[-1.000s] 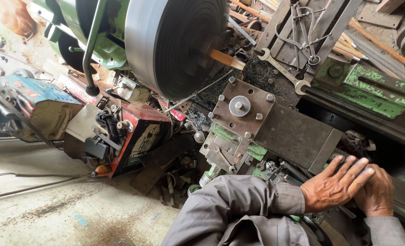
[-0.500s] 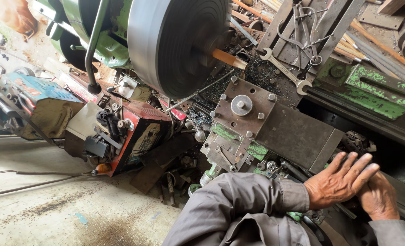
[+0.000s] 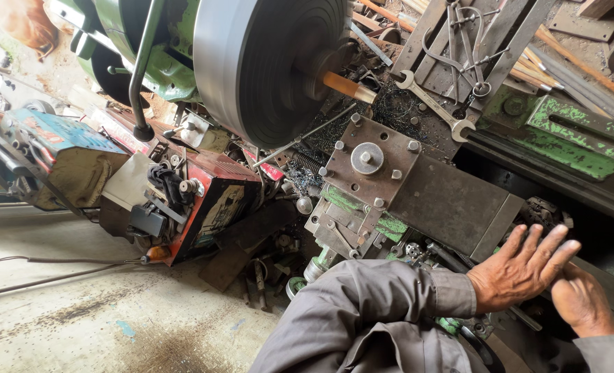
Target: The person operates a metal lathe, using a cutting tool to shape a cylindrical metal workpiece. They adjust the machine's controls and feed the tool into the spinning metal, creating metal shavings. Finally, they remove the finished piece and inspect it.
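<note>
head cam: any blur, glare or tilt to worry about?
Head view: frame tilted hard, lathe running diagonally; daylight soft and even, no harsh shadows; mild sheen on the dark faceplate; left hand and right hand sharp; top-left corner overexposed and soft.

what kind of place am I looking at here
Most likely a metalworking or machine shop. A big green lathe carries a wide dark disc, a double-ended spanner lies on its bed, and dark metal shavings are scattered around the tool post.

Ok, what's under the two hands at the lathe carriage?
The left hand lies spread over a dark part of the carriage, beside the right hand. Whatever control they cover is hidden.
</note>
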Available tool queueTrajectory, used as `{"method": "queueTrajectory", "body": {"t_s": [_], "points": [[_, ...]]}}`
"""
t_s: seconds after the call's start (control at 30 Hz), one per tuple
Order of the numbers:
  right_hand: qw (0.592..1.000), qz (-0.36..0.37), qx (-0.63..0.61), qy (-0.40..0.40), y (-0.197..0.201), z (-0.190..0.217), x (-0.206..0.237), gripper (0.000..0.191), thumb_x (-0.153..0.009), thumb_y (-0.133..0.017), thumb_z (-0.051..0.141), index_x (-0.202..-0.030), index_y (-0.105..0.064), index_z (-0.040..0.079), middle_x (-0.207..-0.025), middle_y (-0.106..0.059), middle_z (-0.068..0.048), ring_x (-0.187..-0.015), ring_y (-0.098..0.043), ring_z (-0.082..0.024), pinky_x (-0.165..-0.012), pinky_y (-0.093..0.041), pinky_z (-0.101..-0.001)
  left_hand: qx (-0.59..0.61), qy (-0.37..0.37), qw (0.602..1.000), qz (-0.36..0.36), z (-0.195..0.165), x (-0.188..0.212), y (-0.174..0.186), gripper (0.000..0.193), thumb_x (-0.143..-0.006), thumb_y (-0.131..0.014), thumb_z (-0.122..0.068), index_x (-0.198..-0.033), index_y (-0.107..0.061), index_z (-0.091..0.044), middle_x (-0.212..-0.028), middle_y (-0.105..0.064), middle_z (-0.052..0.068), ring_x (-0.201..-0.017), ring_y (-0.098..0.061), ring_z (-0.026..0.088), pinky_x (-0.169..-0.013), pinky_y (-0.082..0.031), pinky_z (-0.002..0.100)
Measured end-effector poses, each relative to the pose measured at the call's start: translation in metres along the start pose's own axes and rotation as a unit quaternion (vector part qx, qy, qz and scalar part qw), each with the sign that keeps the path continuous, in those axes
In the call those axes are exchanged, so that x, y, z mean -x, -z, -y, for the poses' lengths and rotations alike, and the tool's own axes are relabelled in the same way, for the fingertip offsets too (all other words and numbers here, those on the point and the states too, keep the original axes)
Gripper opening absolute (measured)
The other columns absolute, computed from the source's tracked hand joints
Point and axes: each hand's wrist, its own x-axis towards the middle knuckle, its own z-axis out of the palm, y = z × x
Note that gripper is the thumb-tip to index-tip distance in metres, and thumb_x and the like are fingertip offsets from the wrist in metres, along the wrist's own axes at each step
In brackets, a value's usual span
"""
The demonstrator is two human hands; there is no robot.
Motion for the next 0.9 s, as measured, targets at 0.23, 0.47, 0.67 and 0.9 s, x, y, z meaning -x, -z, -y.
{"method": "queueTrajectory", "body": {"t_s": [0.23, 0.47, 0.67, 0.9], "points": [[0.971, 0.079, -0.164, -0.153, -0.001, -0.009, -0.006, 0.051, -0.106, -0.038, 0.029, -0.141, -0.061, 0.0, -0.133, -0.066, -0.028, -0.126, -0.061, -0.041, -0.105, -0.048, -0.0497, 0.016, 0.018, 0.999, -0.034, -0.002, -0.004, 0.001, 0.064, -0.11, -0.048, -0.032, -0.166, -0.037, -0.002, -0.165, -0.048, 0.027, -0.133, -0.064, 0.041, -0.112, -0.046, 0.049], [0.929, 0.113, -0.301, -0.184, 0.007, -0.011, -0.01, 0.052, -0.102, -0.041, 0.023, -0.145, -0.057, 0.0, -0.138, -0.061, -0.029, -0.125, -0.058, -0.037, -0.103, -0.046, -0.048, -0.015, 0.005, 0.999, -0.041, 0.004, -0.01, 0.007, 0.064, -0.109, -0.051, -0.027, -0.164, -0.04, 0.004, -0.16, -0.052, 0.029, -0.118, -0.064, 0.037, -0.103, -0.047, 0.043], [0.856, 0.134, -0.457, -0.201, 0.01, -0.015, -0.009, 0.055, -0.098, -0.043, 0.018, -0.149, -0.054, -0.001, -0.142, -0.057, -0.029, -0.123, -0.056, -0.034, -0.1, -0.044, -0.0465, -0.02, -0.003, 1.0, -0.008, 0.006, -0.016, 0.01, 0.066, -0.103, -0.051, -0.029, -0.158, -0.043, 0.007, -0.158, -0.053, 0.032, -0.111, -0.067, 0.036, -0.095, -0.047, 0.04], [0.811, 0.179, -0.471, -0.297, 0.012, -0.021, -0.018, 0.054, -0.103, -0.041, 0.024, -0.151, -0.049, 0.001, -0.145, -0.054, -0.021, -0.13, -0.052, -0.028, -0.103, -0.04, -0.0491, -0.035, -0.001, 0.999, 0.007, 0.006, -0.02, 0.011, 0.065, -0.101, -0.054, -0.024, -0.156, -0.046, 0.009, -0.153, -0.056, 0.033, -0.095, -0.065, 0.027, -0.086, -0.046, 0.035]]}}
